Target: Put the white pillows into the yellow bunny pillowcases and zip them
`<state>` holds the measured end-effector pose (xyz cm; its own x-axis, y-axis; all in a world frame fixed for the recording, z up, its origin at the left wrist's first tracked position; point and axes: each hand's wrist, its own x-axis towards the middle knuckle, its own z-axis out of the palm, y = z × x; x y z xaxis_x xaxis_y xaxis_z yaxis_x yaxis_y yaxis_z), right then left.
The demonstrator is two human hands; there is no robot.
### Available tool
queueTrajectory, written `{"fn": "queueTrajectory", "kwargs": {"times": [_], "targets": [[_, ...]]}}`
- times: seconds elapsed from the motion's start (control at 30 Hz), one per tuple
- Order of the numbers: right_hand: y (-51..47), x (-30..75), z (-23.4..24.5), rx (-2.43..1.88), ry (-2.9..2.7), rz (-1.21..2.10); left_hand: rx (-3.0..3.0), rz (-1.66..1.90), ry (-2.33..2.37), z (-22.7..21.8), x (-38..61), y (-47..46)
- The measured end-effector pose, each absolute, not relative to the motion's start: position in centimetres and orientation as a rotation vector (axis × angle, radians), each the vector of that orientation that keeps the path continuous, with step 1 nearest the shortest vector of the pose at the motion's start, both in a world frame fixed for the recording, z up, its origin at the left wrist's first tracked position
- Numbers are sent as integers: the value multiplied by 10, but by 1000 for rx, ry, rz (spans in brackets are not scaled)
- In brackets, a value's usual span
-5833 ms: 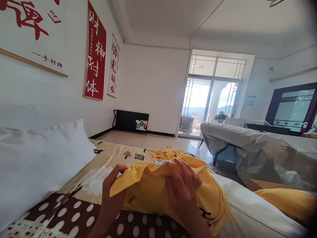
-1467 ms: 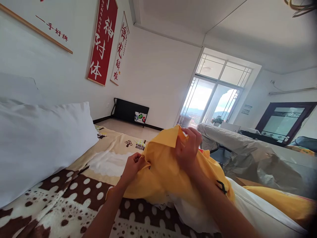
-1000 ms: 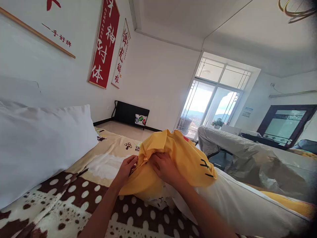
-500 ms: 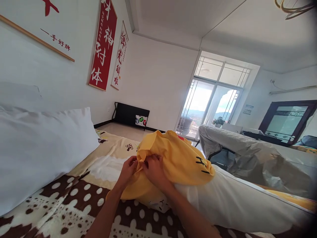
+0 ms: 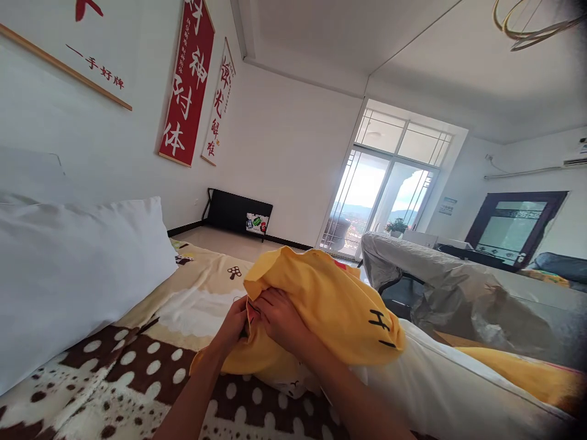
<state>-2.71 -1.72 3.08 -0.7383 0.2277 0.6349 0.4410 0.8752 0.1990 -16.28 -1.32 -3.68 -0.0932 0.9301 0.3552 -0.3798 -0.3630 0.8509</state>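
Observation:
A yellow pillowcase [image 5: 316,299] with black "Hi" lettering is bunched up in front of me, its folds standing above the bed. Fingers of my left hand [image 5: 235,322] are pinched on its near left edge. My right hand [image 5: 280,315] grips the same edge just beside it, knuckles up, with fingertips hidden in the folds. Between the two hands a small reddish patch of the inside shows. A white pillow [image 5: 440,373] lies to the right, partly beneath the yellow cloth.
Another white pillow [image 5: 82,263] rests at the left by the wall. Under everything spreads a brown-and-cream patterned blanket [image 5: 142,366]. Grey plastic sheeting [image 5: 477,293] covers furniture on the right. A black folded table [image 5: 233,211] leans at the far wall.
The pillowcase's edge has opened out between my hands, and the reddish inside now shows. Both hands stay on it, shifted slightly left. The view has turned a little to the right.

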Motion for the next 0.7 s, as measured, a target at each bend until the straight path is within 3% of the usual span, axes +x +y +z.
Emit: {"fn": "queueTrajectory", "kwargs": {"times": [0.23,0.37,0.53,0.7], "targets": [[-5,-17,29,-384,-2286,-716,1153,1556,551,-32,-165,-14],[-8,-18,32,-617,-2272,-771,1200,1505,504,-31,-167,-13],[-25,-31,37,-1047,-2247,-622,1251,1496,494,-30,-169,-14],[-28,-34,41,-1002,-2254,-352,1340,1470,543,-20,-170,-25]]}}
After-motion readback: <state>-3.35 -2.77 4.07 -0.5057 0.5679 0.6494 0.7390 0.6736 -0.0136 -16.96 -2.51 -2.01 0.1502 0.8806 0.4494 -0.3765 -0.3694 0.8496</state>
